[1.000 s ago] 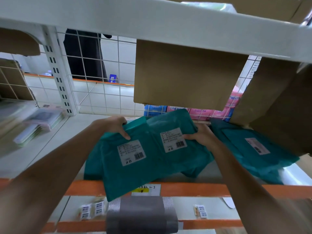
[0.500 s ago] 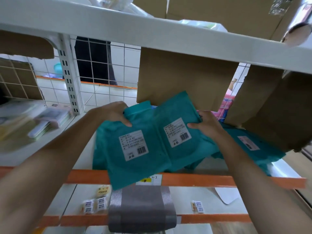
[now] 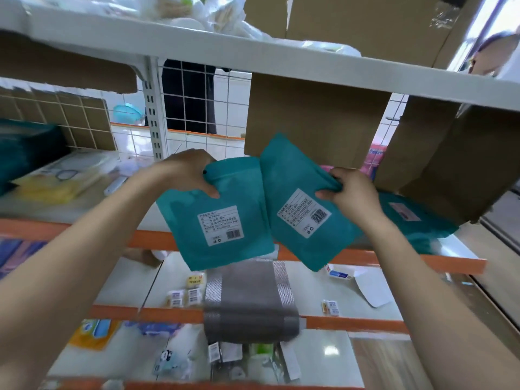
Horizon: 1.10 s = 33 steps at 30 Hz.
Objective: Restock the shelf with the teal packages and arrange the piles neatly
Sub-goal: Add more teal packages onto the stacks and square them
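My left hand (image 3: 185, 173) grips the top edge of one teal package (image 3: 216, 218) with a white barcode label, lifted above the orange shelf rail (image 3: 152, 239). My right hand (image 3: 351, 192) pinches the upper right edge of a second teal package (image 3: 301, 209), tilted and hanging beside the first. Both packages are held in the air in front of the shelf. A pile of more teal packages (image 3: 408, 218) lies on the shelf to the right, partly hidden behind my right hand.
Brown cardboard boxes (image 3: 315, 119) hang close above and behind the packages, another box (image 3: 461, 164) at right. A white upright (image 3: 153, 108) and wire mesh stand behind. Yellowish packs (image 3: 56, 181) lie at left. A grey folded cloth (image 3: 247, 302) sits on the lower shelf among small items.
Both hands have lifted the two teal packages up off the shelf and pulled them apart; they overlapped before and now hang separately, the right one tilted.
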Tool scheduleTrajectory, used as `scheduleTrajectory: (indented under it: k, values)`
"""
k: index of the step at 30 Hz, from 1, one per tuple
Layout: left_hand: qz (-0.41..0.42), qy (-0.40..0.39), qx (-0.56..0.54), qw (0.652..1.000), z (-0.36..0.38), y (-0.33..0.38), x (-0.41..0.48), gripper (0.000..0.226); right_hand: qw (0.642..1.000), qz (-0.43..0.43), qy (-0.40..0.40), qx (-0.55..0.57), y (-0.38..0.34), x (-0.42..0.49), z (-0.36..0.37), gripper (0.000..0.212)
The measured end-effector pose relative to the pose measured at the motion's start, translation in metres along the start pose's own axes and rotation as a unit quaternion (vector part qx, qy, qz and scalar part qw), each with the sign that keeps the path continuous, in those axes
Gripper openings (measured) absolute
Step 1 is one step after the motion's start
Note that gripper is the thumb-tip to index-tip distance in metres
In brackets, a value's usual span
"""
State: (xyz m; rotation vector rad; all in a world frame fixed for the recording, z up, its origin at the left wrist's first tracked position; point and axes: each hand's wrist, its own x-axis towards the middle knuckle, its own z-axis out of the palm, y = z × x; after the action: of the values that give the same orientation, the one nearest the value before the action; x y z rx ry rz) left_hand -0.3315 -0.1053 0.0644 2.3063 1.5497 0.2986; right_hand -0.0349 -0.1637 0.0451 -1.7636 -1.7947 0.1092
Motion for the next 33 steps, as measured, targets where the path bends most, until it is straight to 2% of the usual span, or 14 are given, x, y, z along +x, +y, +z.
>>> scheduleTrajectory:
  k: [2,7,11,16,20,27,33]
  values:
    - [-0.003,0.013,0.014,1.000,0.004,-0.001,-0.022,0.022,1.000,-0.004,-0.016,-0.009,-0.010,-0.016,0.004,0.015]
    - [-0.015,0.017,0.007,1.000,0.016,-0.019,-0.074,0.020,0.999,-0.023,-0.034,-0.021,-0.039,-0.040,0.022,0.027]
    - [-0.059,0.029,0.047,0.997,0.002,-0.043,-0.101,0.019,0.997,-0.049,-0.060,-0.010,-0.061,-0.047,0.034,0.019]
    - [-0.092,0.039,0.087,0.991,-0.017,-0.070,-0.123,0.034,0.992,-0.088,-0.092,0.001,-0.091,-0.041,0.047,0.016]
    - [-0.117,0.064,0.103,0.986,-0.038,-0.093,-0.141,0.024,0.987,-0.117,-0.109,0.011,-0.123,-0.031,0.063,0.017]
    - [-0.145,0.068,0.132,0.978,-0.078,-0.168,-0.163,0.032,0.984,-0.134,-0.118,0.022,-0.198,-0.011,0.119,0.007]
    - [-0.100,0.067,0.135,0.984,-0.118,-0.246,-0.177,0.018,0.986,-0.128,-0.110,0.016,-0.273,0.003,0.168,0.008]
